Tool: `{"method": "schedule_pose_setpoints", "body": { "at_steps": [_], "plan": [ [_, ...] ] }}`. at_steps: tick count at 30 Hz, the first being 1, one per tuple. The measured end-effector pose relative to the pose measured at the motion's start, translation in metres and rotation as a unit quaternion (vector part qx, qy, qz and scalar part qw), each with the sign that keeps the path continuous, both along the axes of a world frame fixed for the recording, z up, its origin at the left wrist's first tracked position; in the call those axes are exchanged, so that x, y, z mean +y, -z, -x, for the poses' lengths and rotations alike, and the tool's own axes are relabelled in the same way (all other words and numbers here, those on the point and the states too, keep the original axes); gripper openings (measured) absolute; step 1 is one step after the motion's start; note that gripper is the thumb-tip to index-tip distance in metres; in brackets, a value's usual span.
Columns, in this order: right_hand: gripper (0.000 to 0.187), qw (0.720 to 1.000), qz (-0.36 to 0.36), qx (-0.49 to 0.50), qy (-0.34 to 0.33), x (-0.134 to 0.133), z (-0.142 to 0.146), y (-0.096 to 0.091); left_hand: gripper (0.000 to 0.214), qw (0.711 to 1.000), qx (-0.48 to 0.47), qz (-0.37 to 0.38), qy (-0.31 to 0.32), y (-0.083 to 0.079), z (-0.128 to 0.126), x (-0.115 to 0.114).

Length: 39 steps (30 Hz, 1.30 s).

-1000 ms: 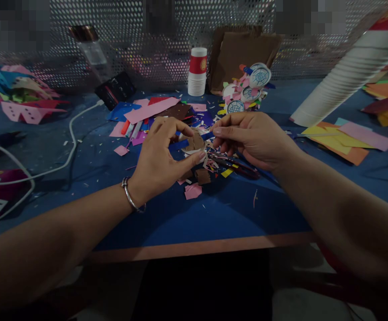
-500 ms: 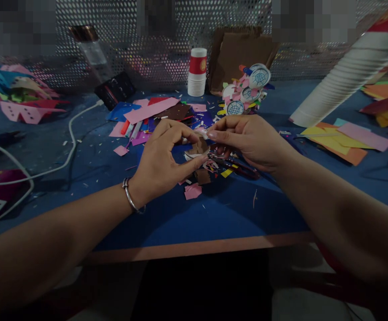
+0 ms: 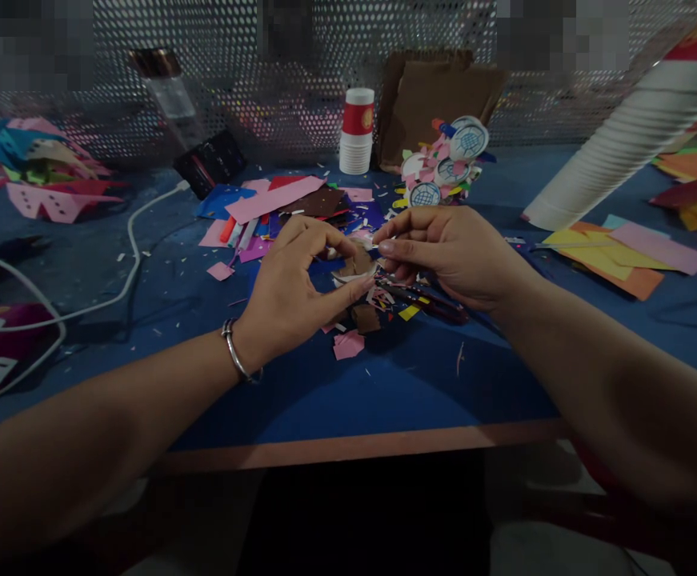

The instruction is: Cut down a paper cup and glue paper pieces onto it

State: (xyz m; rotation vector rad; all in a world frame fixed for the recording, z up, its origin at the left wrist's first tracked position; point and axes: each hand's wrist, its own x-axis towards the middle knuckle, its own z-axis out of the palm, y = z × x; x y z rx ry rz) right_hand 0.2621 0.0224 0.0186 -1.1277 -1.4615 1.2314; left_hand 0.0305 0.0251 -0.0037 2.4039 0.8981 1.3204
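Note:
My left hand (image 3: 291,284), with a metal bangle at the wrist, grips a small round white-rimmed piece with brown cardboard on it (image 3: 355,268) between thumb and fingers. Close to the far right edge of this piece, my right hand (image 3: 450,252) has thumb and forefinger pinched together. A tiny whitish bit shows at those fingertips, too small to name. Under the hands lie paper scraps, including a pink scrap (image 3: 349,345), a brown cardboard scrap (image 3: 366,318) and a yellow scrap (image 3: 409,312). A dark tool, partly hidden, rests below my right hand.
Behind the hands are coloured papers (image 3: 276,200), a stack of paper cups (image 3: 357,132), a decorated figure of white discs (image 3: 444,170) and cardboard (image 3: 435,96). A long leaning cup stack (image 3: 612,132) and papers (image 3: 612,252) stand right. A white cable (image 3: 132,240) runs left.
The whole view has shifted slightly. Both hands keep nearly the same pose, with the right fingertips moved a little at the edge of the round piece.

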Motion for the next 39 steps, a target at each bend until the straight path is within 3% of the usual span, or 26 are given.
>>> {"method": "schedule_pose_setpoints", "body": {
  "at_steps": [12,18,25,30,39],
  "plan": [
    [0.021,1.000,0.013,0.003,-0.005,-0.0012,0.0026,-0.0021,0.027,1.000,0.021,0.017,-0.014,-0.0019,-0.0006,-0.0032],
    [0.013,0.999,0.006,-0.029,-0.013,-0.0007,0.0003,-0.0024,0.036,0.999,0.022,0.040,-0.019,-0.0031,-0.0017,-0.0054],
    [0.029,0.996,-0.019,-0.083,0.006,0.0006,-0.0027,-0.0020,0.050,0.999,-0.006,0.053,0.004,0.0024,-0.0017,-0.0029],
    [0.035,0.994,-0.023,-0.103,-0.016,0.0001,-0.0038,-0.0026,0.057,0.999,-0.011,0.037,0.037,0.0050,-0.0007,-0.0022],
    [0.034,0.998,0.008,-0.051,-0.040,-0.0029,-0.0006,-0.0055,0.078,0.991,-0.065,0.088,0.082,0.0057,0.0001,0.0024]
  ]
}}
